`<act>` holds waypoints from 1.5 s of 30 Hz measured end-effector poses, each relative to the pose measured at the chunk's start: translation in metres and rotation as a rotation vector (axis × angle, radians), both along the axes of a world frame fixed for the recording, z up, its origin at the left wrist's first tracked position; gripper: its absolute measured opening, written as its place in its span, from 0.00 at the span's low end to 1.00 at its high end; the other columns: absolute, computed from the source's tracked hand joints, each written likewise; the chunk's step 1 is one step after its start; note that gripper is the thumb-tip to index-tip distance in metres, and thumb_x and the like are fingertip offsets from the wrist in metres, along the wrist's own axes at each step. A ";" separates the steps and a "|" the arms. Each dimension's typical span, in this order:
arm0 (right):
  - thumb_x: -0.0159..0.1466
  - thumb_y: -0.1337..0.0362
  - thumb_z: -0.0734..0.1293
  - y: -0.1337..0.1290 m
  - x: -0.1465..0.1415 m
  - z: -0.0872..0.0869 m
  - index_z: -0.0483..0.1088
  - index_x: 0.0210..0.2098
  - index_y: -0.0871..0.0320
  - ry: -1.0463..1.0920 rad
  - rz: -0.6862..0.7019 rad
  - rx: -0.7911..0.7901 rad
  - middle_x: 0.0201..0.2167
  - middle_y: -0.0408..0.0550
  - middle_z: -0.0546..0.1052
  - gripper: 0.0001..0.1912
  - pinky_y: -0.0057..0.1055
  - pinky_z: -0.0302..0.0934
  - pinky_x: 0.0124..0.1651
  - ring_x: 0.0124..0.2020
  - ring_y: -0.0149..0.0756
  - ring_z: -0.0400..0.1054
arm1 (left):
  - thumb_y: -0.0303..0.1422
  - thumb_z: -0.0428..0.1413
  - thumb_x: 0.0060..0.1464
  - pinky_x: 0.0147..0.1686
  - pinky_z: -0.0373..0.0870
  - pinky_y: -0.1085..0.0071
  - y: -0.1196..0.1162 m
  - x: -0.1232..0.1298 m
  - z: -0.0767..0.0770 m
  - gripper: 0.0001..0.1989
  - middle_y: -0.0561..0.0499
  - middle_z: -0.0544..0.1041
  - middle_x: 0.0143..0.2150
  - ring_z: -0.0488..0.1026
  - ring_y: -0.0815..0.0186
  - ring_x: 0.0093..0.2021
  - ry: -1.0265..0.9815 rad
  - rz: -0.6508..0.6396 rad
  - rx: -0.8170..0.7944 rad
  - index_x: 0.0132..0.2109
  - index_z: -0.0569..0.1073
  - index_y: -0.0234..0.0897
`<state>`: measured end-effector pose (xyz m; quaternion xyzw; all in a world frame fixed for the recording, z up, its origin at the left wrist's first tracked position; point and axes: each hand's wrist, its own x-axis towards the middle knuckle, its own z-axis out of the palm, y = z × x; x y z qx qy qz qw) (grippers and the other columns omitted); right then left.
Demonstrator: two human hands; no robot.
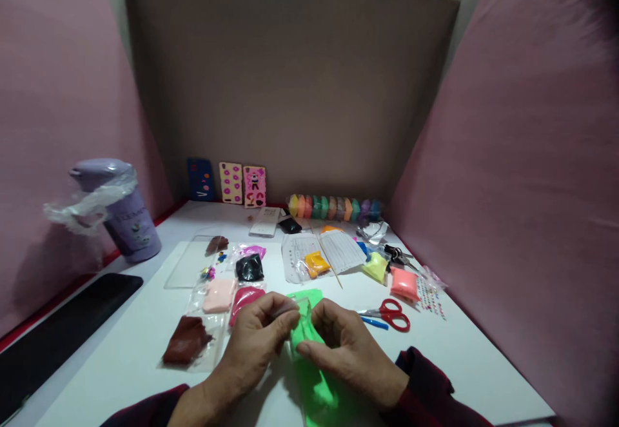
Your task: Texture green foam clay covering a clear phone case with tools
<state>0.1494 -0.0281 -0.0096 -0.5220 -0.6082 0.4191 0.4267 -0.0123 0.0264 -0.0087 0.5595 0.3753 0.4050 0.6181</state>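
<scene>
Bright green modelling clay [316, 391] is between my hands at the front middle of the table, partly hidden by my fingers. My left hand [258, 333] pinches its upper edge between thumb and fingers, where a strip of clear plastic shows. From the other side, my right hand [345, 343] grips the same clay, with the thumb across its front and the fingers curled behind. Another flat patch of green [309, 295] shows just beyond my fingers. A pink clay packet [245, 301] lies by my left hand. Red-handled scissors [394, 315] and a blue tool [374, 323] rest beyond my right hand.
Brown clay [186, 340], peach clay [220, 295], black clay [250, 268] and a clear rectangular case [193, 262] lie left. An orange packet [316, 264] sits on paper [343, 249]. A purple tumbler [128, 220] and black phone-like slab [62, 324] are far left. Decorated phone cases [231, 183] lean behind.
</scene>
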 end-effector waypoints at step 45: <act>0.56 0.58 0.69 0.004 -0.007 -0.008 0.56 0.25 0.56 0.440 -0.238 0.126 0.21 0.36 0.62 0.16 0.26 0.60 0.20 0.20 0.29 0.64 | 0.43 0.50 0.52 0.47 0.65 0.60 0.046 -0.126 0.069 0.20 0.42 0.77 0.46 0.72 0.52 0.46 1.066 0.316 0.593 0.44 0.75 0.33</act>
